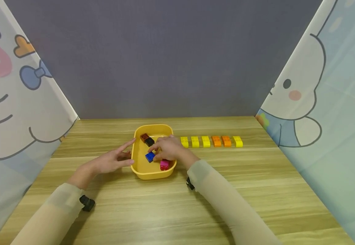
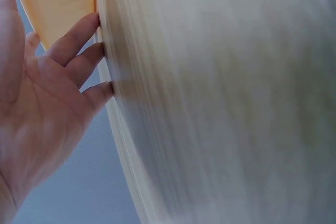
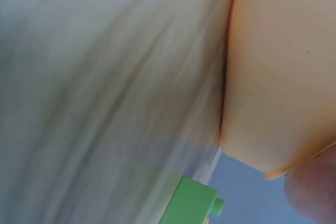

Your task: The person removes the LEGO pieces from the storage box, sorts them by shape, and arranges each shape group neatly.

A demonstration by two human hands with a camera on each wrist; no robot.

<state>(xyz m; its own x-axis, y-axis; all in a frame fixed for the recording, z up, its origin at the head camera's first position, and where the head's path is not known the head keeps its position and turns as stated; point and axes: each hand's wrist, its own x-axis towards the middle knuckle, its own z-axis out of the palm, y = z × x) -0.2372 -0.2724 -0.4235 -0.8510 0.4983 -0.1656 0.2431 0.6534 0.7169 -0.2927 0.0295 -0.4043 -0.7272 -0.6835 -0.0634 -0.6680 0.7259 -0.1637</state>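
Note:
A yellow plastic bin [image 1: 153, 176] stands on the table, its near wall also filling the right side of the right wrist view. My left hand [image 1: 113, 160] touches the bin's left rim, fingers spread and fairly straight. Inside the bin, my right hand [image 1: 169, 148] has its thumb and finger at the edges of a blue toy brick [image 1: 149, 157]; whether they pinch it cannot be made out. A pink brick [image 1: 164, 165] lies below that hand. Farther back are a black brick [image 1: 149, 142] and a brown brick [image 1: 144, 137].
Right of the bin runs a row of bricks: several yellow ones [image 1: 195, 142] and two orange ones [image 1: 216, 141]. One block [image 3: 191, 203] looks green in the right wrist view. A grey panel [image 1: 165, 61] rises behind the wooden table [image 1: 153, 211], with printed fabric at both sides.

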